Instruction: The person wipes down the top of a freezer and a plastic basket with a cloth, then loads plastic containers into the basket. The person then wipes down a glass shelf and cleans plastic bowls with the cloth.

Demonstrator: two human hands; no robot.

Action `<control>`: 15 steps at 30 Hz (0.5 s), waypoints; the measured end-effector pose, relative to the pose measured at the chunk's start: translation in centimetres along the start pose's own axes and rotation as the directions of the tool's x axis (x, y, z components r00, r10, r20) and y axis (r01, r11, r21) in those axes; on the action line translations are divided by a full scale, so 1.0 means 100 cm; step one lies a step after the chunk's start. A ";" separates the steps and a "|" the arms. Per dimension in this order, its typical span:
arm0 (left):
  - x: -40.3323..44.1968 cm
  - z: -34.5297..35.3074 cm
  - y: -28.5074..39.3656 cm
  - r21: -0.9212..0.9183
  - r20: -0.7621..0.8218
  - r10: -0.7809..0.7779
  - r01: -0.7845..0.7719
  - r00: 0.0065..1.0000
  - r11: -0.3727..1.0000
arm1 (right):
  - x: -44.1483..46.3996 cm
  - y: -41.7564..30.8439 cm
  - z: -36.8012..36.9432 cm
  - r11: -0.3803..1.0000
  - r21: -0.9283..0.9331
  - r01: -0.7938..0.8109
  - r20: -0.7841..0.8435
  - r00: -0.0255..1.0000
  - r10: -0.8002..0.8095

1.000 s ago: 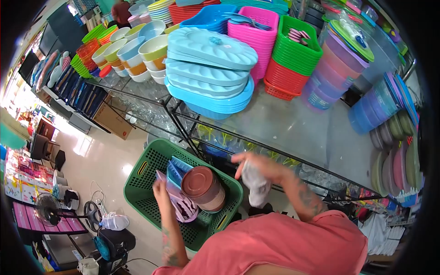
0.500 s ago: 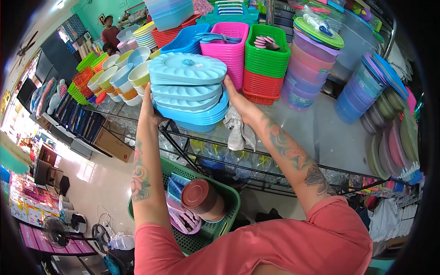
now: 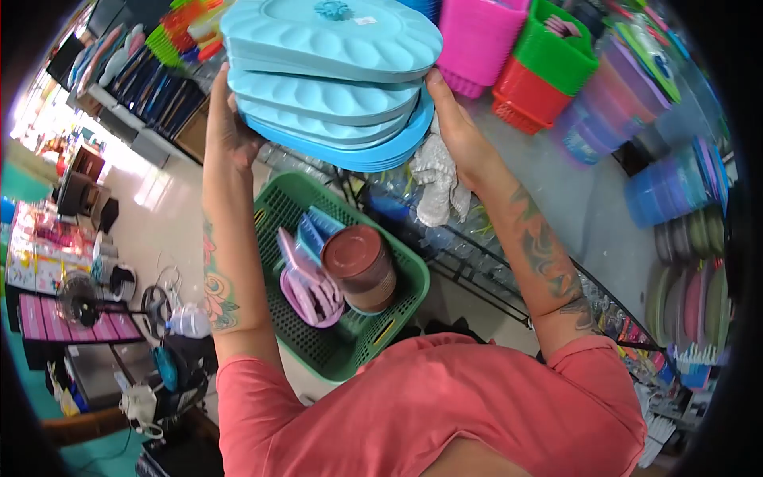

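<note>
A stack of light blue oval containers with scalloped lids (image 3: 330,99) is held up between my two hands at the top of the head view. The top lid has a flower-shaped knob and a small white sticker. My left hand (image 3: 230,131) grips the stack's left side, its fingers partly hidden beneath. On the other side, my right hand (image 3: 459,135) presses against the stack's edge, thumb near the top lid. A grey-white cloth (image 3: 437,181) hangs below that hand, apparently pinned by its hidden fingers.
Below stands a green basket (image 3: 415,274) with a brown canister (image 3: 358,258), pink items (image 3: 314,298) and blue items (image 3: 316,230). Along the shelf are pink baskets (image 3: 481,40), green baskets (image 3: 560,44), purple tubs (image 3: 608,99) and blue tubs (image 3: 671,187). A fan (image 3: 79,298) is at lower left.
Both hands have raised the blue container stack off the shelf and brought it closer to me. The cloth moved along with my right hand. My view has tilted down, showing more of the green basket.
</note>
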State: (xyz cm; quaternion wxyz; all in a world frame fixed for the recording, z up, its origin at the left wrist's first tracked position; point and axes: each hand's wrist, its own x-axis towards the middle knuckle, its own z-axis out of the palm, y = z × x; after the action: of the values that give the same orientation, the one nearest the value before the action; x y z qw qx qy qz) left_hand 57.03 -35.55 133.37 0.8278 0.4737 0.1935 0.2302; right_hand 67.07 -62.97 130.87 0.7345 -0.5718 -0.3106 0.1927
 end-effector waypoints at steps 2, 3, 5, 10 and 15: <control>-0.008 -0.041 0.003 0.012 -0.066 0.022 -0.021 0.998 1.000 | -0.012 0.010 0.028 0.995 -0.069 -0.072 -0.004 0.997 0.072; -0.017 -0.058 0.003 0.029 -0.106 0.036 -0.033 0.994 0.999 | -0.015 0.025 0.038 0.985 -0.113 -0.131 -0.011 0.991 0.130; -0.029 -0.101 -0.003 0.058 -0.127 0.106 -0.099 0.986 0.993 | -0.020 0.044 0.059 0.965 -0.122 -0.233 0.087 0.966 0.244; -0.073 -0.212 -0.049 0.085 -0.301 0.177 -0.159 0.937 0.984 | -0.031 0.130 0.111 0.930 -0.074 -0.359 0.398 0.845 0.358; -0.150 -0.298 -0.103 0.002 -0.457 0.087 -0.096 0.885 0.995 | -0.090 0.186 0.139 0.869 -0.039 -0.493 0.597 0.686 0.415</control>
State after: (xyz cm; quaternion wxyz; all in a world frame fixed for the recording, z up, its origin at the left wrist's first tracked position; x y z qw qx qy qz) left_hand 30.71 -27.88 111.68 0.7523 0.4061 0.3576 0.3758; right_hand 52.39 -53.63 113.05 0.5647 -0.4953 -0.3579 0.5547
